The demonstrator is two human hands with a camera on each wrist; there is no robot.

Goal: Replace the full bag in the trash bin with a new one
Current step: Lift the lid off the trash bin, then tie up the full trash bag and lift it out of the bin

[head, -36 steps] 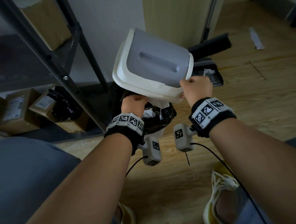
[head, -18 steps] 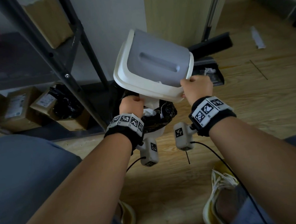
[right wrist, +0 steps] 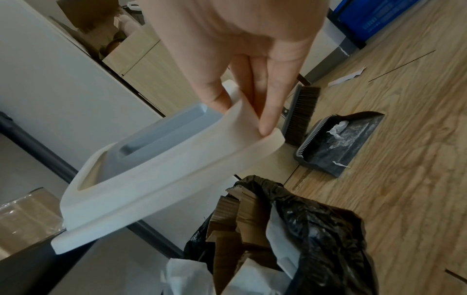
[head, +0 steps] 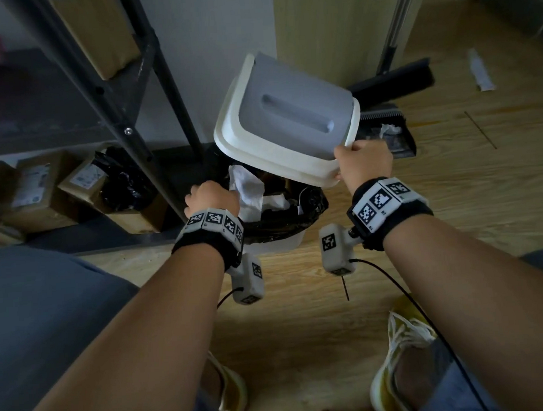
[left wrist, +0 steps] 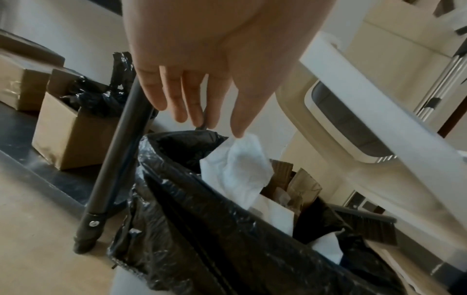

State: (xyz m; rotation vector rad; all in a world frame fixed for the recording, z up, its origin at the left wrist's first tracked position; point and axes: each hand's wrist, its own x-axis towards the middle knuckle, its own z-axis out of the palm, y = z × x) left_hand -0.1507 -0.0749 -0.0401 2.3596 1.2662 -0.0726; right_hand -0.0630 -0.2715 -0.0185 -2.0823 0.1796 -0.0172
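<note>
The white trash bin stands on the floor, lined with a black bag stuffed with white paper and cardboard. Its white lid with a grey flap is lifted clear and tilted above the bin. My right hand pinches the lid's near right corner, thumb on top and fingers beneath. My left hand hovers over the bin's left rim with fingers hanging straight, holding nothing, its thumb tip beside the white paper.
A dark metal shelf leg rises just left of the bin. Cardboard boxes, one holding black bags, sit under the shelf. A dustpan and brush lie right of the bin on the wooden floor.
My left hand let go of the lid and dropped to the bin's left rim. The right hand alone raised the lid higher, uncovering the full bag.
</note>
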